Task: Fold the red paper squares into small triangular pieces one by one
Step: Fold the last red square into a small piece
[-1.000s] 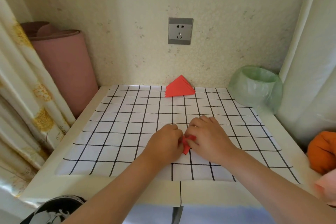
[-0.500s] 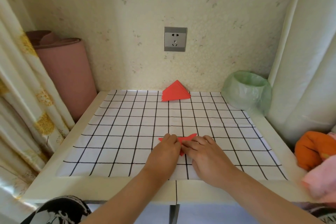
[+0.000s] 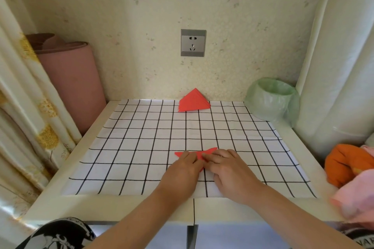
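A red paper piece (image 3: 199,154) lies flat on the black-and-white grid cloth (image 3: 141,143) near the table's front middle; its two pointed ends stick out left and right above my fingers. My left hand (image 3: 182,170) presses its left half with the fingers laid on the paper. My right hand (image 3: 228,170) presses the right half, fingertips on the red paper. Most of the piece is hidden under both hands. A stack of red folded triangles (image 3: 193,101) rests at the far edge against the wall.
A green bowl-shaped container (image 3: 272,103) sits at the back right. A pink rolled mat (image 3: 68,79) stands at the left beside a curtain. Orange and pink cloth (image 3: 348,166) lies at the right edge. A wall socket (image 3: 192,43) is above the stack.
The red piece was bunched between my fingertips a second ago; now it lies spread flat on the cloth with both hands pressing it down. The camera view shifted slightly.
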